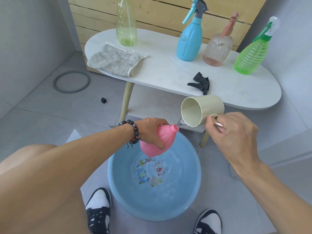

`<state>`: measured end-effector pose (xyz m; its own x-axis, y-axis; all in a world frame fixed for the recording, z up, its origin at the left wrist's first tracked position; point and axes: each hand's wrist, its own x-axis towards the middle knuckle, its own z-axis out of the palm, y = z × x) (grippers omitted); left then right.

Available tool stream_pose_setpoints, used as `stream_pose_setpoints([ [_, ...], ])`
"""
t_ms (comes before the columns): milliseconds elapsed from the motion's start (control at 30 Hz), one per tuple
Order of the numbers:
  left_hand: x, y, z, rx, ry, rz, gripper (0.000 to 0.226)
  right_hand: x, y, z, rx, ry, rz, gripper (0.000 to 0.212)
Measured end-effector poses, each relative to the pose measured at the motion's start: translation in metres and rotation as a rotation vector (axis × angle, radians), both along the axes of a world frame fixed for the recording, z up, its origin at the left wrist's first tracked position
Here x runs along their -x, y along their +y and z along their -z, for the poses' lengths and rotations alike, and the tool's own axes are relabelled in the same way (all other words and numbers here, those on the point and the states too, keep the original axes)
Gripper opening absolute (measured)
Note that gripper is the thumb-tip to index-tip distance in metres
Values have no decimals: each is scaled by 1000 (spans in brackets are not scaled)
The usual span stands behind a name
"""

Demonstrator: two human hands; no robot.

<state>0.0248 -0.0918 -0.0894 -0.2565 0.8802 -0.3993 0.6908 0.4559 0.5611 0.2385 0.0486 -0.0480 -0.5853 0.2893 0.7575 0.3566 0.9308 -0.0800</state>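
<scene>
My left hand (151, 130) grips a pink bottle (157, 141) with no cap, tilted with its neck up and to the right, above a blue basin (118, 188) that holds water. My right hand (231, 132) grips the shiny handle of a cream cup (202, 109). The cup is tipped on its side with its mouth facing me, and a thin stream of water runs from its lip into the bottle's neck.
A white oval table (162, 70) stands behind the basin with a grey cloth (113, 60), a capless yellow-green bottle (126, 24), blue (190, 43), pinkish clear (217, 48) and green (251, 56) spray bottles, and a loose black spray head (200, 83). A grey ring (71, 81) lies on the floor. My shoes flank the basin.
</scene>
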Motion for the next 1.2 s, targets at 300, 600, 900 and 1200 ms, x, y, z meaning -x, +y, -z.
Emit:
stream_pose_setpoints([
  [300,-2,1,0,-11,-8,9,73,2,5,4,-245,-15,-60,38],
  [600,-2,2,0,-13,-35,-6,73,3,2,2,-341,-34,-98,37],
  [900,5,-4,3,9,-34,-36,73,14,15,25,66,-87,-44,42],
  [1200,25,-23,16,106,-4,-95,77,29,-2,114,607,-672,-2,49],
])
